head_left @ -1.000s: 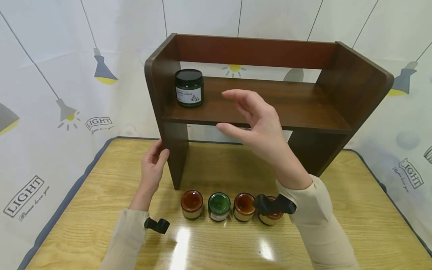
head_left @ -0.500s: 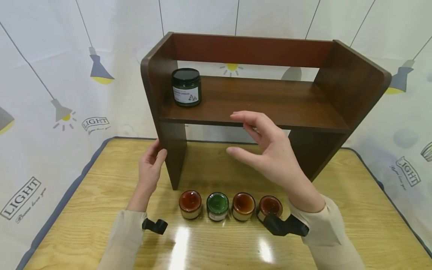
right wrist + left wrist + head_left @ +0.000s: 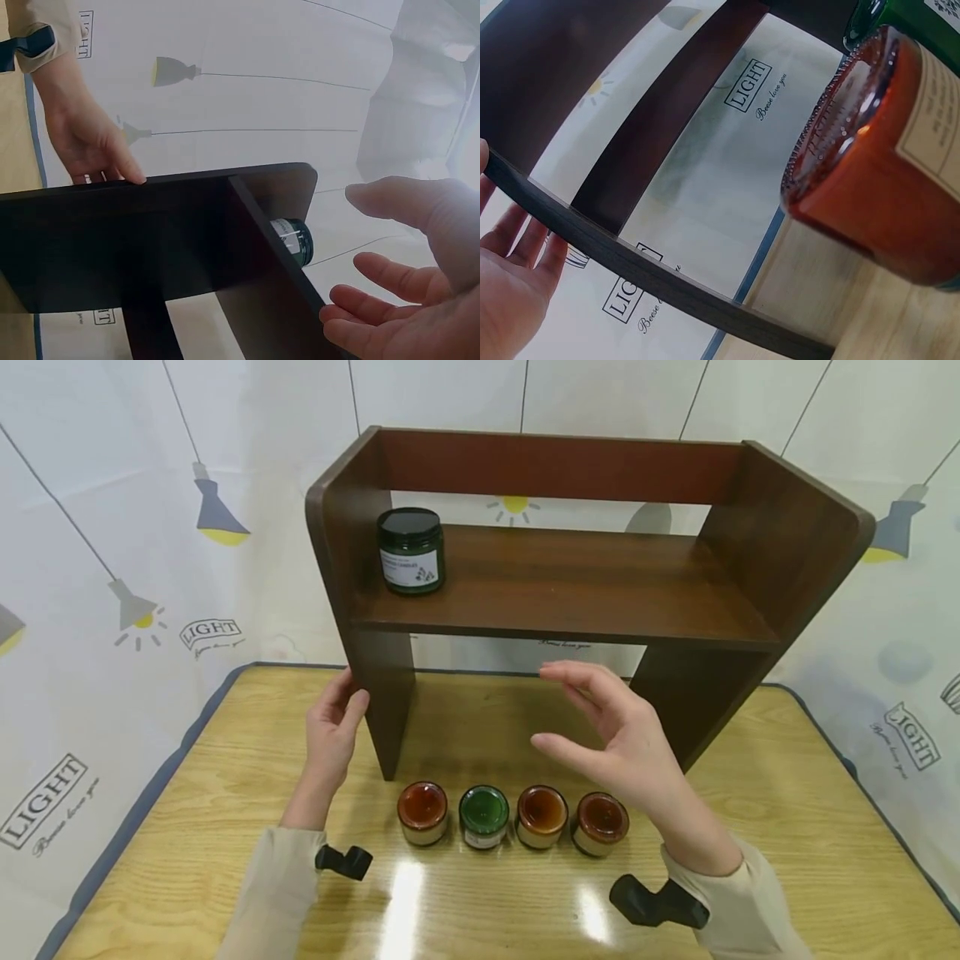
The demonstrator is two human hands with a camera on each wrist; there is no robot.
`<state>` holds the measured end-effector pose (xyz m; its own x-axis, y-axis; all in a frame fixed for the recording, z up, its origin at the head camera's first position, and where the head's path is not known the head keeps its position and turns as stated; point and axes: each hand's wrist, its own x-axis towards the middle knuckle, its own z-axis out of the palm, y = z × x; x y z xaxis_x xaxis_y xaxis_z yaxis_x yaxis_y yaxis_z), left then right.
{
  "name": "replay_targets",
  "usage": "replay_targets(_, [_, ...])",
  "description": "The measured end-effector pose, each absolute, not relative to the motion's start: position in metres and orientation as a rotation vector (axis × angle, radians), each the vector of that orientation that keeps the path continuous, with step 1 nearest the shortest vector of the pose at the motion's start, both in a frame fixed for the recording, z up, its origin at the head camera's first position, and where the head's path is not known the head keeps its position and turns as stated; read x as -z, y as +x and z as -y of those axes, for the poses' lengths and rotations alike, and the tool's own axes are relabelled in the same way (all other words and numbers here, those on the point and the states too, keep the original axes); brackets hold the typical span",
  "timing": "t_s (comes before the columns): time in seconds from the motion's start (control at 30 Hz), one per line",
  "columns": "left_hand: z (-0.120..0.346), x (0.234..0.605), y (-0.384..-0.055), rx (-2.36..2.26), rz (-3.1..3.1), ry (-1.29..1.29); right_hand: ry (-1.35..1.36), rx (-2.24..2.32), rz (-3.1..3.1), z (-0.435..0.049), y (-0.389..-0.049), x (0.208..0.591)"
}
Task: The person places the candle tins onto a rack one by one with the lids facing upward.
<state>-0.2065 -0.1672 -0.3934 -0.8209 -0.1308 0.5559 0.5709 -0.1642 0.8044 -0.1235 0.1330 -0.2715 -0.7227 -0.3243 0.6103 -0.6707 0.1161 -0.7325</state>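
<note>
My left hand (image 3: 332, 727) rests against the outer side of the dark brown wooden shelf (image 3: 570, 585), its thumb near the front edge of the left panel. In the left wrist view its fingers (image 3: 525, 240) lie along that panel. My right hand (image 3: 615, 735) hovers in front of the shelf's lower opening, fingers and thumb spread apart with nothing between them. A dark green candle jar (image 3: 410, 552) with a black lid stands at the left end of the upper board. On the table are a red jar (image 3: 422, 812), a green jar (image 3: 483, 816), an amber jar (image 3: 541, 816) and a dark red jar (image 3: 601, 823).
The jars form a row in front of the shelf on a wooden table (image 3: 187, 860). Behind and beside it hangs a white sheet (image 3: 225, 693) printed with lamps. Each wrist wears a black strap mount (image 3: 660, 903).
My right hand has come down and slightly right, from in front of the upper board to the lower opening. My left hand keeps its place at the panel; the jars have not moved.
</note>
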Motion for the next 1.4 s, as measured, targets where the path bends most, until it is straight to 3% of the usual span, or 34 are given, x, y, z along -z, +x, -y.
replay_targets(1.4, [0.166,0.390,-0.205,2.066,1.656,-0.425,0.435,-1.571,2.539,-0.201,-0.106,0.383])
